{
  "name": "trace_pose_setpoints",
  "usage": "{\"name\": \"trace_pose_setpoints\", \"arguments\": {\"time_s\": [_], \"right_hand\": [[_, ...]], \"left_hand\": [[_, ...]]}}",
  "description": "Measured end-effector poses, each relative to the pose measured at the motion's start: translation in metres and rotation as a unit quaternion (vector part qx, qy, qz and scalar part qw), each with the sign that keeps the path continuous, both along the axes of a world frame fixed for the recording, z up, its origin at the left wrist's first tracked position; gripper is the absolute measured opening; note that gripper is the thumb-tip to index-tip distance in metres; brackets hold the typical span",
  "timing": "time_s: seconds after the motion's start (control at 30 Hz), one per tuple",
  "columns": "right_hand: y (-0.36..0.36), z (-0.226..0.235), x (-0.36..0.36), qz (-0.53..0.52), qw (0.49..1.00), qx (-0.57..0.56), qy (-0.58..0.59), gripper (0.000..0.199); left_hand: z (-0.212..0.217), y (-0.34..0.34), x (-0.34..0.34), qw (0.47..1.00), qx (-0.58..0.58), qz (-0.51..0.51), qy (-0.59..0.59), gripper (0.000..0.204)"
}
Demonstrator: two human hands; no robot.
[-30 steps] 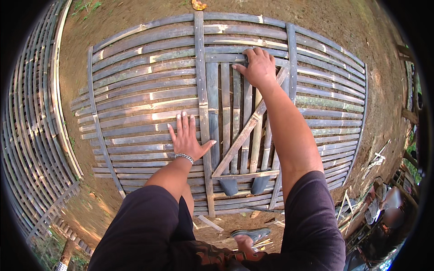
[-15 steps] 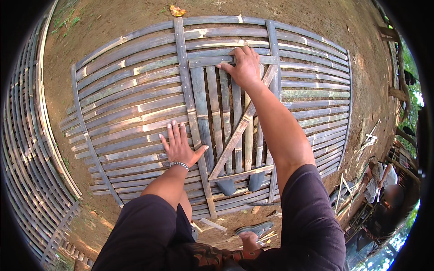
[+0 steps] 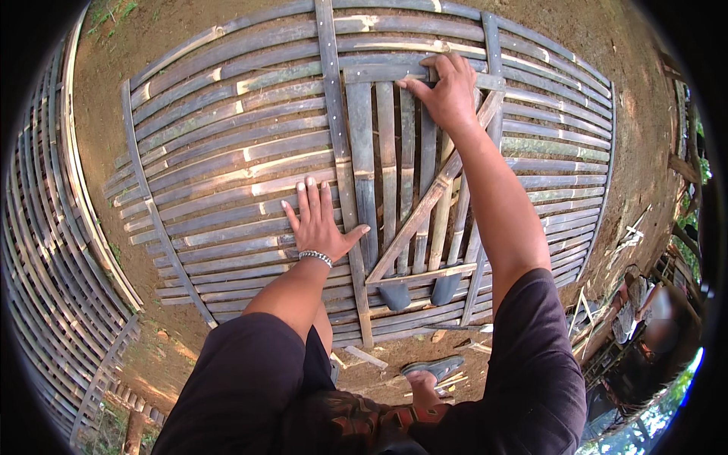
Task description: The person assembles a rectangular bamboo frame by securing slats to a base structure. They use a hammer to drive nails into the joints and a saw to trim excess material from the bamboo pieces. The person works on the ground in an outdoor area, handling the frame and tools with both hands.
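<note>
A large bamboo slat panel lies on the ground, its long slats crossed by upright battens. On its middle rests a small bamboo gate with upright slats, a top rail and a diagonal brace. My left hand, a chain bracelet at its wrist, lies flat with fingers spread on the panel's slats, its thumb over the batten beside the gate. With fingers curled over the gate's top rail, my right hand grips it; its fingertips are partly hidden. Two dark slat ends stick out below the gate's bottom rail.
Another slatted bamboo panel lies at the far left. My sandalled foot stands on bare soil near offcuts. To the right, another person is near a wood pile and scattered bamboo strips.
The view has shifted, so the panel and gate sit higher and further right in the picture. Both hands keep their places on the bamboo.
</note>
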State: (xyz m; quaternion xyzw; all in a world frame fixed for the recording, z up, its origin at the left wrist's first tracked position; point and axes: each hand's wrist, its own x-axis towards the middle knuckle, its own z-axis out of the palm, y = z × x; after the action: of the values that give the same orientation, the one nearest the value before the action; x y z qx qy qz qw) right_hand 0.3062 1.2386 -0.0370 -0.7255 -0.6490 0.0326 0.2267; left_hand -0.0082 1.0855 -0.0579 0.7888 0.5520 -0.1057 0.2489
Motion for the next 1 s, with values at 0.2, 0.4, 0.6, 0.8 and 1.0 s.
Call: {"name": "trace_pose_setpoints", "arguments": {"time_s": [0.2, 0.4, 0.6, 0.8, 1.0], "right_hand": [[0.003, -0.029, 0.006, 0.029, 0.999, 0.003, -0.017, 0.051], [0.002, -0.014, -0.003, 0.051, 0.988, 0.037, -0.144, 0.054], [0.0, 0.023, -0.012, -0.021, 0.999, -0.04, -0.004, 0.049], [-0.011, 0.059, -0.011, -0.019, 0.999, 0.036, -0.017, 0.044], [-0.04, 0.117, -0.012, 0.0, 0.993, 0.114, -0.035, 0.046]], "left_hand": [[0.007, 0.004, 0.006, 0.999, -0.026, -0.005, 0.038, 0.125], [0.0, -0.001, 0.004, 1.0, 0.015, -0.004, 0.019, 0.124], [-0.011, -0.006, -0.001, 0.997, 0.072, -0.024, 0.015, 0.122], [-0.017, -0.009, -0.009, 0.994, 0.101, -0.029, -0.033, 0.111], [-0.013, -0.009, 0.0, 0.995, 0.088, -0.012, -0.033, 0.093]]}}
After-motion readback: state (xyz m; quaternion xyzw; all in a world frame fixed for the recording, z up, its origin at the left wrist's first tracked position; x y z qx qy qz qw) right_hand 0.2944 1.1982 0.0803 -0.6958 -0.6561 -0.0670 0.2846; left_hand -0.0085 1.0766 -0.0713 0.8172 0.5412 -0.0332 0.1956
